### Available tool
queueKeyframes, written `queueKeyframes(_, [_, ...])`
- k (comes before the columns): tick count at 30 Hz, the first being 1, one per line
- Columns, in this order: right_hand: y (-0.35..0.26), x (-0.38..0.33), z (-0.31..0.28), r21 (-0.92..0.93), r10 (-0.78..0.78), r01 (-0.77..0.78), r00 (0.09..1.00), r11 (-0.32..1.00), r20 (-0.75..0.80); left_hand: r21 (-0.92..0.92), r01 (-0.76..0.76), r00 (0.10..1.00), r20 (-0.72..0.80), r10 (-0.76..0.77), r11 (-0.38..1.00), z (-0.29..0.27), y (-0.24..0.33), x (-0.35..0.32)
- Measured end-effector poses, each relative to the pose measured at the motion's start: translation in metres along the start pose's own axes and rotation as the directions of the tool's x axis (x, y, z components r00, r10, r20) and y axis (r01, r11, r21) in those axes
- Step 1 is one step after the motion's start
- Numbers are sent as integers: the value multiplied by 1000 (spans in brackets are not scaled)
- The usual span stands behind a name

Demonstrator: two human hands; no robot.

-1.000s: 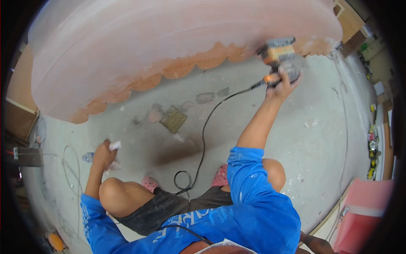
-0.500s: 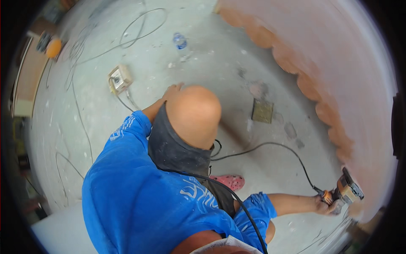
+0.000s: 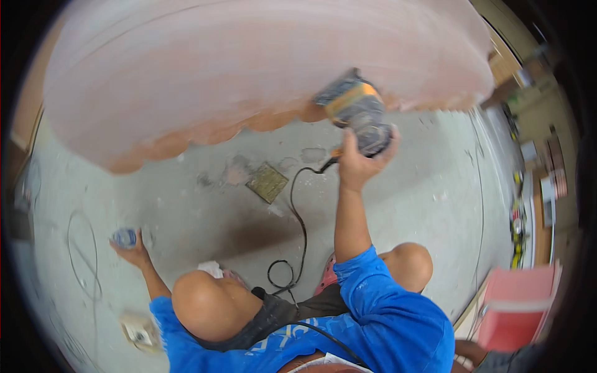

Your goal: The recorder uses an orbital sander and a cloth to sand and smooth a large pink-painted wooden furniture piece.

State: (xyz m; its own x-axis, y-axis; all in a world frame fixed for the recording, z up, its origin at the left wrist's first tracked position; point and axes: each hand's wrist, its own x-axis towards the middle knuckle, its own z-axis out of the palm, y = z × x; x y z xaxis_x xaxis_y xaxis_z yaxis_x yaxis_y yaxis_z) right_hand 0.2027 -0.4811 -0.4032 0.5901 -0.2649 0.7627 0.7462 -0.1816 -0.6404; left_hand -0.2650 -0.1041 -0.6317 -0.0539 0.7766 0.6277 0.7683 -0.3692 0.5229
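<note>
In my right hand [image 3: 367, 163] is a dusty black-and-orange power sander [image 3: 364, 112], gripped round its body. The sander's flat pad is up against the lower part of a large pale pink-white panel [image 3: 267, 68] with a scalloped, orange-brown lower edge. A black cord [image 3: 302, 227] runs from the sander across the floor towards my legs. Low on the left, my left hand [image 3: 134, 252] has its fingers round a clear plastic bottle [image 3: 124, 237] with a blue label. Whether the bottle is off the floor is hard to tell.
A square brownish pad [image 3: 267, 183] lies on the grey floor under the panel. Beside my left side sits a beige socket box [image 3: 140, 332]. Thin cable loops [image 3: 84, 248] lie at the left. A pink chair [image 3: 519, 304] stands at the lower right, near part of another person [image 3: 469, 351].
My view has swung round to the right, bringing the panel in front of me. The left hand has gone from beside my knee to the bottle and closed on it. The sander stays in my right hand.
</note>
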Motion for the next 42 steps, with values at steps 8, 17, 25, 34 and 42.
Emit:
queueKeyframes(8, [-35, 30, -9, -51, -64, 63, 998, 997, -21, -136, -181, 983, 18, 185, 974, 1, 0, 20])
queueKeyframes(17, [42, 174, -68, 411, 522, -426, 840, 806, -152, -397, -548, 765, 118, 633, 736, -127, 190, 93])
queueKeyframes(25, [65, 118, -64, 272, 445, -391, 877, 880, -182, -794, -379, 461, 284, 841, 476, -196, 540, 101])
queueKeyframes(34, [45, 111, -72, 240, 281, -255, 956, 937, -80, -666, -455, 332, 490, 806, 592, -162, 747, 111])
queueKeyframes(42, [70, 120, -86, 109, 313, -297, 930, 949, -193, -495, -482, 273, 699, 661, 723, -139, 774, 131])
